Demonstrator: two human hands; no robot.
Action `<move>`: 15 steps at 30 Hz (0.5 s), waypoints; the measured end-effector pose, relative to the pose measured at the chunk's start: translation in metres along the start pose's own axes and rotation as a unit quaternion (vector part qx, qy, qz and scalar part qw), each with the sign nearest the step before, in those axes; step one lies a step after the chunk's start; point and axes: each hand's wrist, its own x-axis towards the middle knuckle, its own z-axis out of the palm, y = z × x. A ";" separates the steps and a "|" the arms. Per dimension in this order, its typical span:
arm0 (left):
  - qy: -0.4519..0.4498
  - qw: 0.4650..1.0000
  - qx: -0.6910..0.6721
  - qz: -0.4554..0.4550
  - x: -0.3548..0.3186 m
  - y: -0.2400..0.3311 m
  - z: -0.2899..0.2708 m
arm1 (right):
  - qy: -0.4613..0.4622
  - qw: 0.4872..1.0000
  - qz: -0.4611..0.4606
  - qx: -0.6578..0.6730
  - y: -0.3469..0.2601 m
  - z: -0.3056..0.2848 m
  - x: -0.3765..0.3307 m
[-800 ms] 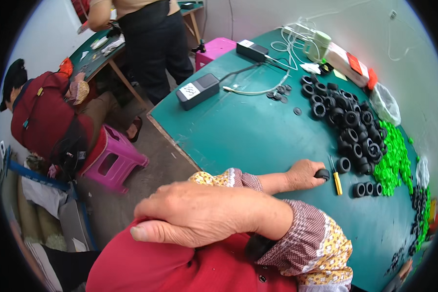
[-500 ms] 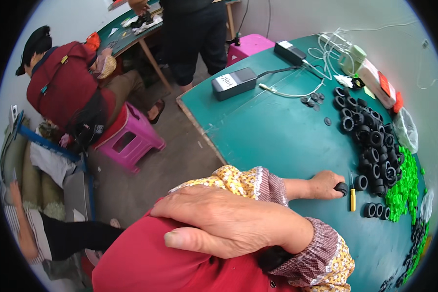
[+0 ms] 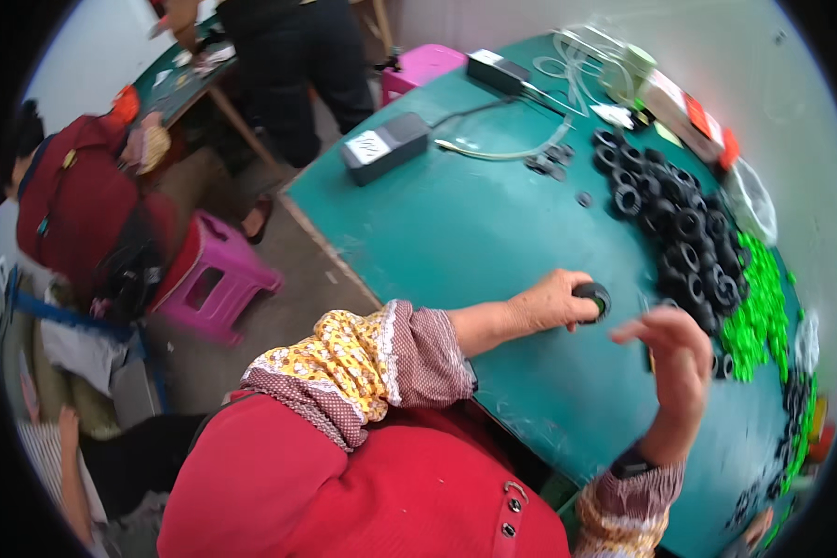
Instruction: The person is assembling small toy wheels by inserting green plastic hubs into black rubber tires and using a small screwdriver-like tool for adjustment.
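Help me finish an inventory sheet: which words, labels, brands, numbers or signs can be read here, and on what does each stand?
No text is legible.
White label on the nearer black box: dark marks, too blurred.
Pale label on the farther black box: too small and blurred.
Orange patch on the pale carton: no readable print.
Black tyre in the left hand: none seen.

Black tyre (image 3: 592, 299), yellow floral sleeve (image 3: 352, 363)

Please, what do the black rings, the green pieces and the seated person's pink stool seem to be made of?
Black rings: perhaps rubber or plastic; thick, dull black walls. Green pieces: probably plastic; bright, even colour, finish blurred. Pink stool: likely moulded plastic; smooth sides with openings.
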 end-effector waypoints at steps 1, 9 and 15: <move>-0.008 0.999 -0.034 0.002 -0.002 -0.004 -0.001 | 0.042 0.999 -0.028 -0.019 0.011 -0.019 -0.012; -0.139 0.985 0.094 -0.039 -0.005 0.009 -0.003 | 0.104 0.990 0.054 0.074 0.072 -0.064 -0.049; -0.122 0.977 0.174 -0.025 0.013 0.013 0.010 | 0.141 0.981 0.133 -0.015 0.076 -0.047 -0.025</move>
